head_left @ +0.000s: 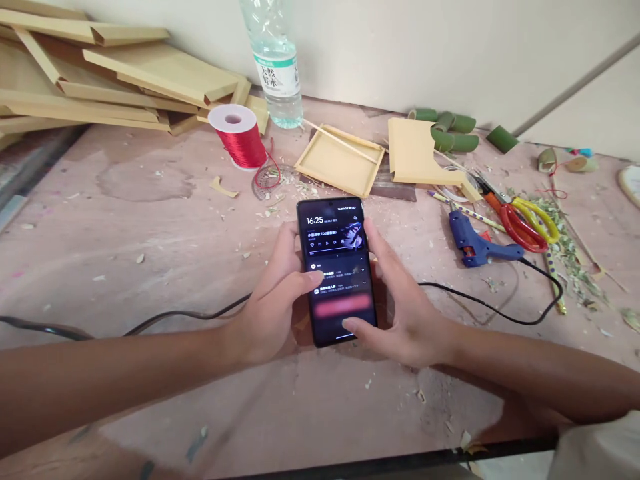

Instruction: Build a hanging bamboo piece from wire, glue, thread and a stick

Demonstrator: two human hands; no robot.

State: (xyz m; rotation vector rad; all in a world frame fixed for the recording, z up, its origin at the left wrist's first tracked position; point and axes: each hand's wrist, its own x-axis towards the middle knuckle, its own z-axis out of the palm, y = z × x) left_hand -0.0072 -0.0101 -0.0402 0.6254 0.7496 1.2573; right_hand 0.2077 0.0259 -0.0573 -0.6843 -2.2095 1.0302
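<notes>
A black smartphone (340,273) is held upright between both hands over the middle of the table, its lit screen showing 16:25, a music player and notifications. My left hand (273,300) grips its left edge, thumb lying over the screen's left side. On the other edge, my right hand (400,307) wraps the phone with its thumb tip over the lower screen. The fingers behind the phone are hidden. Beyond its top lies a shallow cardboard tray (340,160) with a thin stick across it. To the right rests a blue glue gun (480,243) with a black cord.
A red thread spool (240,137) and a water bottle (280,73) stand at the back left, beside stacked cardboard trays (125,63). Scissors with red handles (523,227), cut bamboo pieces (455,130) and shavings (565,227) lie at right. A black cable (190,320) crosses the table.
</notes>
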